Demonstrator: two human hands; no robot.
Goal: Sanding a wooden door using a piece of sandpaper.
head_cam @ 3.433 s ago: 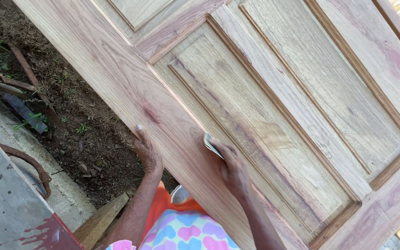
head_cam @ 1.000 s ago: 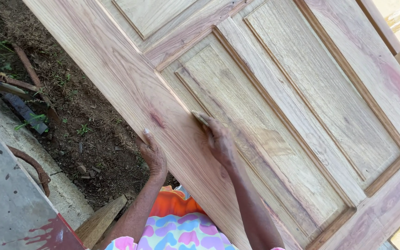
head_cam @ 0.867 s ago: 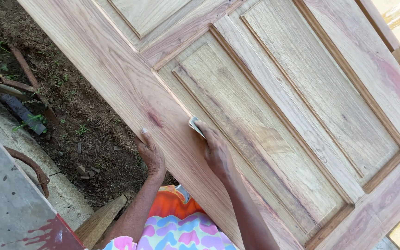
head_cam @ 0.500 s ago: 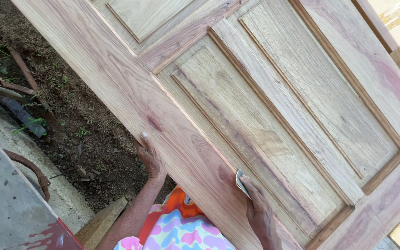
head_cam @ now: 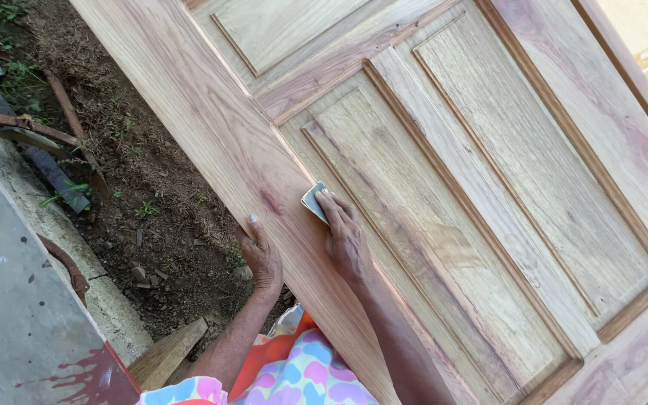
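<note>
Right hand (head_cam: 348, 238) presses sandpaper (head_cam: 314, 201) flat against the panelled door (head_cam: 489, 150); left hand (head_cam: 262, 255) has its grip clenched on the door's edge.

A large panelled wooden door (head_cam: 444, 187) lies slanted across the view, its grain pale with reddish streaks. The right hand (head_cam: 346, 240) presses a small folded piece of sandpaper (head_cam: 314, 201) flat against the frame strip beside a recessed panel, fingers (head_cam: 333, 206) stretched over it. The left hand (head_cam: 262, 255) grips the door's outer edge, thumb on top. Below the door is bare soil (head_cam: 136, 187) with sparse weeds, rusty metal bars (head_cam: 16, 124) and what seems to be a concrete slab (head_cam: 16, 300) with red paint stains. A wooden offcut (head_cam: 166, 360) lies near the person's bright patterned clothing (head_cam: 301, 375).
</note>
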